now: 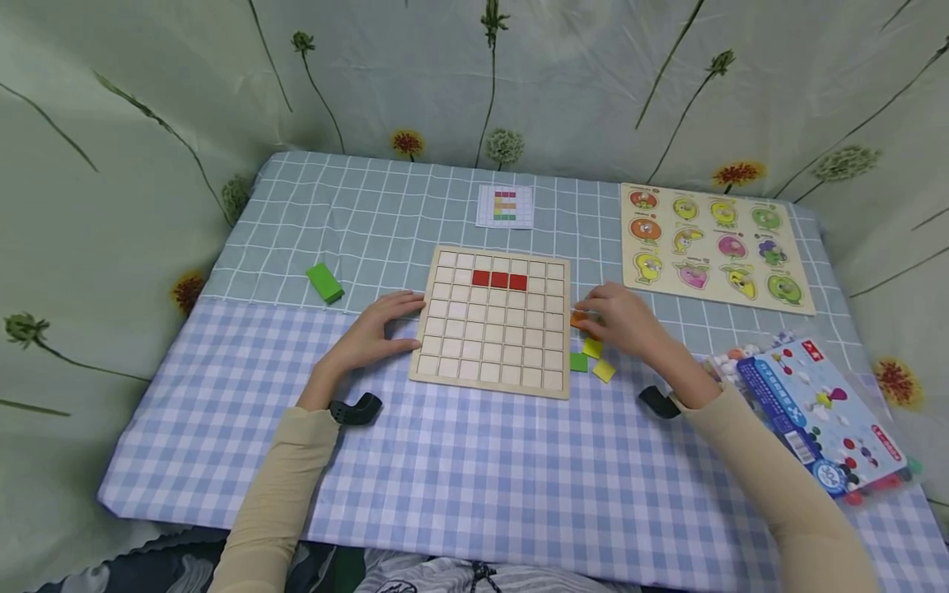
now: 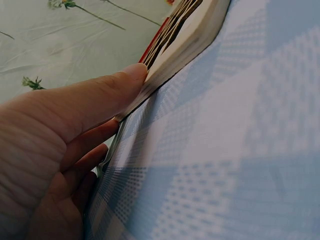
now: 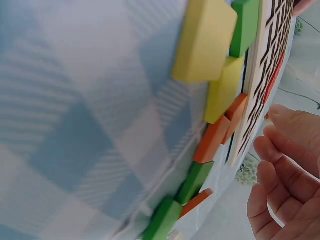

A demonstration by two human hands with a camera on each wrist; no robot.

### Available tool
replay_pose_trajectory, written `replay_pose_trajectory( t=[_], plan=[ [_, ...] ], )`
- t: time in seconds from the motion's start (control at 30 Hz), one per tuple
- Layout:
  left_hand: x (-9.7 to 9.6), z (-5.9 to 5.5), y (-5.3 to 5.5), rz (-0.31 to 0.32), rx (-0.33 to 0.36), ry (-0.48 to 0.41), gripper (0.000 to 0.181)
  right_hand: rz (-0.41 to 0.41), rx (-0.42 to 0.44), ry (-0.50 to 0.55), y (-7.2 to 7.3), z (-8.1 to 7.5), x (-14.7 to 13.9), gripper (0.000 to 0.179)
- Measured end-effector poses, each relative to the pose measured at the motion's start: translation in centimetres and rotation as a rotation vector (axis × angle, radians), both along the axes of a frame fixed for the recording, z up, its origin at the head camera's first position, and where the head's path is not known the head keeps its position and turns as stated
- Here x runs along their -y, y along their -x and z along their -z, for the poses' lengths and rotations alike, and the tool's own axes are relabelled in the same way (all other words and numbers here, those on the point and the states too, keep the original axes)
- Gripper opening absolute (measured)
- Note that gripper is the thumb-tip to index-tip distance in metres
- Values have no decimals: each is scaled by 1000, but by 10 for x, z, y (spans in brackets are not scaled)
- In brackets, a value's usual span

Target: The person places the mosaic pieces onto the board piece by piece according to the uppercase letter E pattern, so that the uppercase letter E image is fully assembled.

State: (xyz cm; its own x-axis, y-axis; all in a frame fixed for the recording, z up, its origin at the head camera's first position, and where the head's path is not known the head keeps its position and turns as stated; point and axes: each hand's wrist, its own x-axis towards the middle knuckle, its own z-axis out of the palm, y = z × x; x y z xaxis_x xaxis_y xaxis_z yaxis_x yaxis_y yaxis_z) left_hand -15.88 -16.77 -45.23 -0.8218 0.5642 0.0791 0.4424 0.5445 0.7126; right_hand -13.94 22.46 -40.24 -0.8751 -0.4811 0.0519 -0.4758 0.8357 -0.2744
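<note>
A wooden grid board [image 1: 489,329] lies flat on the table, with a short row of red tiles [image 1: 500,280] in its upper part. My left hand [image 1: 378,329] rests along the board's left edge; in the left wrist view the thumb [image 2: 112,92] touches the rim. Over on the right side, my right hand [image 1: 623,317] is above loose tiles beside the board. Its fingers [image 3: 280,175] are loosely bent with no tile visible between them. Orange tiles [image 3: 212,140], yellow tiles [image 3: 207,40] and green tiles [image 3: 195,182] lie below it.
Behind the board lies a small pattern card [image 1: 505,206] showing coloured squares. A green block [image 1: 324,283] is at the left. Toward the right are a fruit picture board [image 1: 715,247] and a bag of coloured balls with a printed box card [image 1: 823,412]. A patterned curtain [image 1: 445,74] hangs behind the table.
</note>
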Motion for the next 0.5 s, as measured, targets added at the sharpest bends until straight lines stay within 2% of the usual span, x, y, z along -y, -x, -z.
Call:
replay_pose_trajectory(
  t=[0.13, 0.5],
  plan=[
    [0, 0, 0, -2, 3, 4, 64, 9, 2, 9, -8, 2, -4, 20],
    [1, 2, 1, 1, -3, 0, 64, -14, -60, 39, -22, 8, -12, 16]
  ],
)
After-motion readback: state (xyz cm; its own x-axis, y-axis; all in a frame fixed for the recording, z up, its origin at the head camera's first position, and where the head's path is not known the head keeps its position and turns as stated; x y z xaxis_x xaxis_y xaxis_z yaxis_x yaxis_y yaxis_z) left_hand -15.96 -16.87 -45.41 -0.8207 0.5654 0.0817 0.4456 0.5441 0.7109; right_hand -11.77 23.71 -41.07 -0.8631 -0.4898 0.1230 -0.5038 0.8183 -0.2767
